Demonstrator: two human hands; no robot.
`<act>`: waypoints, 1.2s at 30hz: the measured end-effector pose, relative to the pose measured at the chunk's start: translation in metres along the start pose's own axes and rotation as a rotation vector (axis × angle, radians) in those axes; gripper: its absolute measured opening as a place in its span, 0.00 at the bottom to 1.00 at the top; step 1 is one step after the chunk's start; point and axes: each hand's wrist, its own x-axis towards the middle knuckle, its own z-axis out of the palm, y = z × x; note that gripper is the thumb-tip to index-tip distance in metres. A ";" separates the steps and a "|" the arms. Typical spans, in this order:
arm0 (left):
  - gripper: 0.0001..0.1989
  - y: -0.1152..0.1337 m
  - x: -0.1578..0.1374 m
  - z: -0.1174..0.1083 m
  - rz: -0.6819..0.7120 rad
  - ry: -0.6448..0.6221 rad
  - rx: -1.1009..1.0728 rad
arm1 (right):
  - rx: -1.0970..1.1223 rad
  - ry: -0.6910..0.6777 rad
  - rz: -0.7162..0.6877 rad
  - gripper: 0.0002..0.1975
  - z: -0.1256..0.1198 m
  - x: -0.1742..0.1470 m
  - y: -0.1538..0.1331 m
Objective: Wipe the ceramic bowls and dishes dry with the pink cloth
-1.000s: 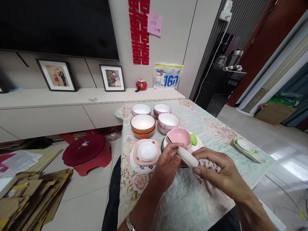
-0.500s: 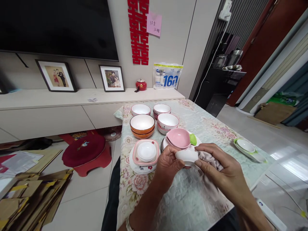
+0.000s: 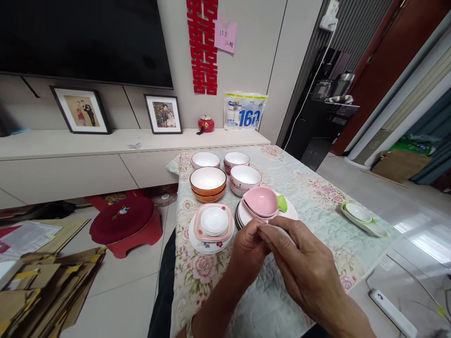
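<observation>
Above the near part of the table, my left hand has its fingers closed on a small white bowl, of which only a sliver of rim shows. Over the bowl and against the left fingertips lies my right hand, fingers bent together. The pinkish-grey cloth seen earlier in the right hand is hidden behind it. Just beyond the hands, pink leaf-handled bowls rest on a stack of white plates. Left of them, small white bowls sit in a pink-rimmed square dish on more plates.
Orange bowls and red-rimmed bowls stand farther back on the flowered tablecloth. At the right edge is a small bowl on a long green-edged dish. A red stool and flattened cardboard are on the floor at left.
My right hand has moved left and over the small bowl, covering most of it. The cloth that hung from that hand has gone out of sight. The dishes have stayed put.
</observation>
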 end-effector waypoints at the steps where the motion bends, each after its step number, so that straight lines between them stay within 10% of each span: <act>1: 0.07 0.000 0.000 -0.001 0.008 0.018 0.041 | -0.031 0.005 -0.023 0.22 0.003 0.000 0.001; 13: 0.09 -0.007 0.002 -0.005 -0.021 0.086 -0.092 | 0.089 0.218 0.304 0.10 0.010 -0.005 0.035; 24: 0.08 -0.003 0.000 0.001 -0.032 0.046 -0.070 | 0.069 0.180 0.041 0.15 0.015 -0.004 0.004; 36: 0.18 -0.001 0.003 0.004 -0.133 0.137 -0.358 | 0.814 0.285 0.796 0.14 0.029 -0.020 0.043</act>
